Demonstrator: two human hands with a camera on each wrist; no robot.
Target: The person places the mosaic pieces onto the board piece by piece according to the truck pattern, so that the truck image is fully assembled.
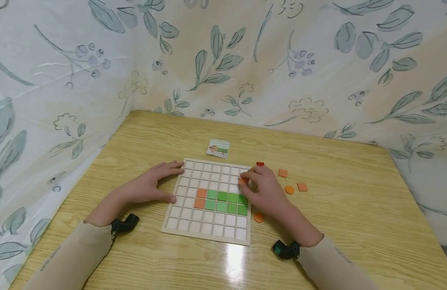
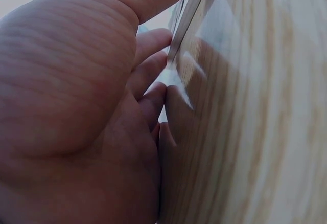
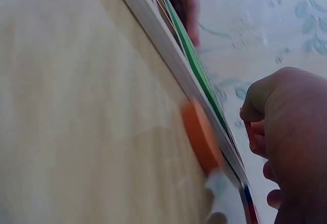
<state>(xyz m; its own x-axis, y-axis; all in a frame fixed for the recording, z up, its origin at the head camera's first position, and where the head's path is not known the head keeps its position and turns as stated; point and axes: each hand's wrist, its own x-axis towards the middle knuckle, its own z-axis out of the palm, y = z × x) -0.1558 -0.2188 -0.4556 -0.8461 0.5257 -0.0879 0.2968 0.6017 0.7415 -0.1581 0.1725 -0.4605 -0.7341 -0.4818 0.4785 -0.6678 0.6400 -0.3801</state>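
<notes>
A wooden grid board lies on the table. In two of its rows sit a pair of orange square tiles and several green square tiles, some lighter. My left hand is spread along the board's left edge, thumb and fingertips touching the rim. Over the right side of the board, my right hand pinches an orange tile between thumb and fingers. The right wrist view shows that tile raised above the board, partly hidden by the thumb.
A small picture card lies behind the board. Right of the board are an orange disc, another orange disc, two orange squares and a red piece partly behind the right hand. A floral cloth hangs behind the table.
</notes>
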